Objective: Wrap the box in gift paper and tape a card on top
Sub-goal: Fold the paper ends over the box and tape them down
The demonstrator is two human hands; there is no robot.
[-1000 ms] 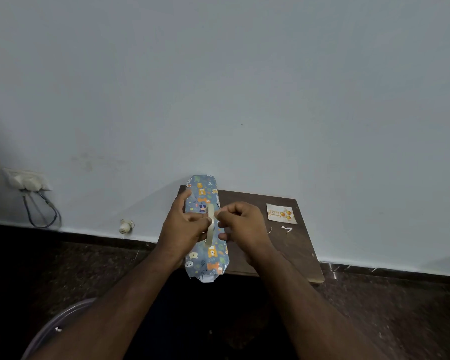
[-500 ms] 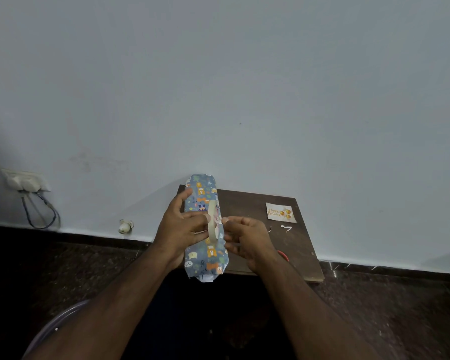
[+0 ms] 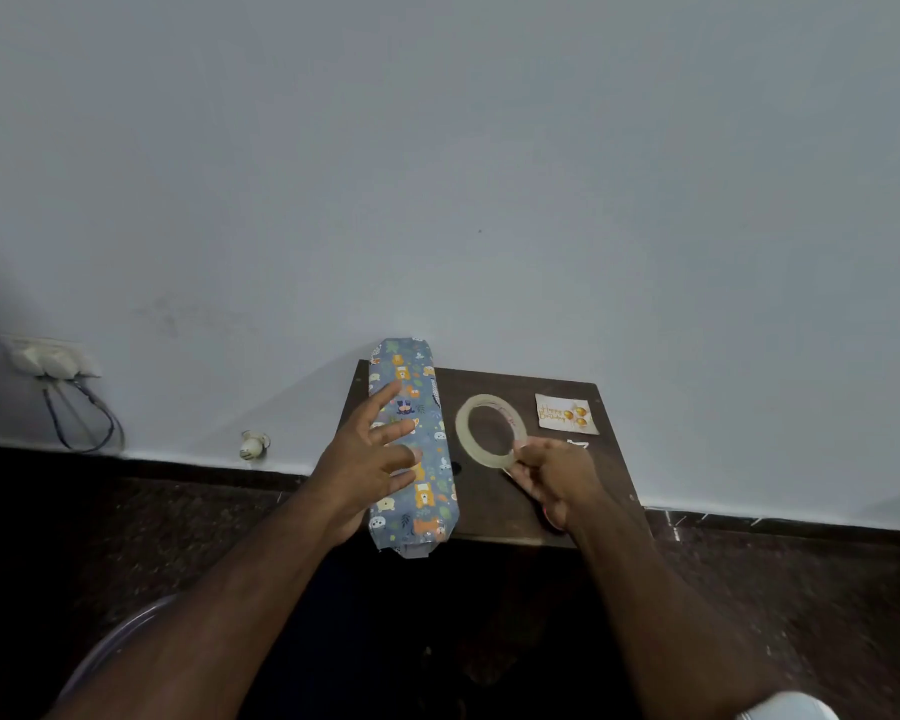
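A long box wrapped in blue animal-print gift paper (image 3: 418,402) lies lengthwise on the left part of a small dark wooden table (image 3: 614,491), its near end hanging over the front edge. My left hand (image 3: 375,459) rests on the box's left side with the fingers spread and straight. My right hand (image 3: 552,475) pinches the near rim of a clear tape roll (image 3: 489,431), which is over the table just right of the box. A small "Happy Birthday" card (image 3: 566,414) with gold balloons lies flat at the table's back right.
The table stands against a pale wall above a dark floor. A wall socket with plugged cables (image 3: 53,361) is at the far left, a small white fitting (image 3: 253,444) near the skirting. A curved transparent rim (image 3: 115,641) shows at the bottom left.
My right hand has carried the tape roll away from the box to the right. My left hand let go of the roll and its fingers opened over the box.
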